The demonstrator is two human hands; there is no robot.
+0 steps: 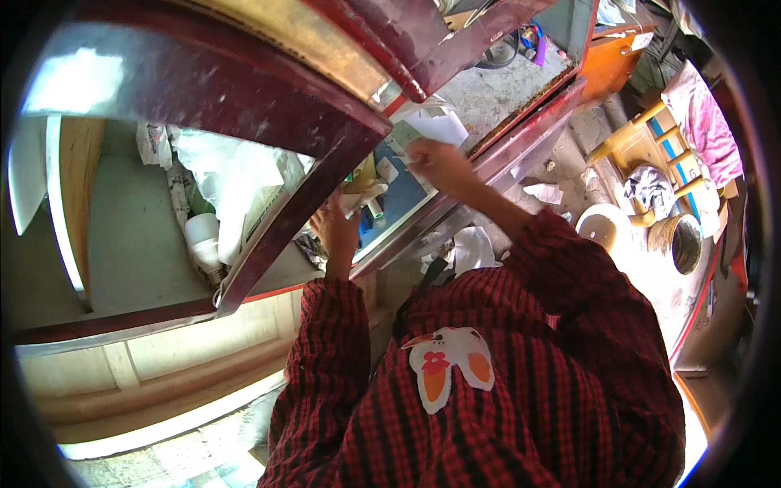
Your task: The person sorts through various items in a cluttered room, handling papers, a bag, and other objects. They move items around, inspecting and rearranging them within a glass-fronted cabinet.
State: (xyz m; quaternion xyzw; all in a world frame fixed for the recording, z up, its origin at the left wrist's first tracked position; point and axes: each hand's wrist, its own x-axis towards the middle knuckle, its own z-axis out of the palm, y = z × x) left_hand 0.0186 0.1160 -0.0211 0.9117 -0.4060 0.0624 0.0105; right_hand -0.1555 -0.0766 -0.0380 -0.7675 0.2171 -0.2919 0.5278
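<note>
My left hand [335, 232] reaches into an open, dark red-framed cabinet beside a pile of small items. Its fingers bend in against a pale object [364, 198] that I cannot make out; the cabinet frame is close to them. My right hand [440, 167] hovers over the cabinet's edge with its fingers curled. Whatever those fingers hold, if anything, is hidden. White paper [441, 128] lies just beyond the right hand. Between the hands is a blue flat surface [400, 206] with a small green and white cylinder [375, 209] near the left hand.
Behind a frame bar at left, the cabinet holds a white light bulb [203, 242] and a white plastic bag [224, 167]. A purple item [539, 46] lies in the far compartment. On the right are a wooden chair [626, 134], a pink cloth [704, 118] and a round container [677, 244].
</note>
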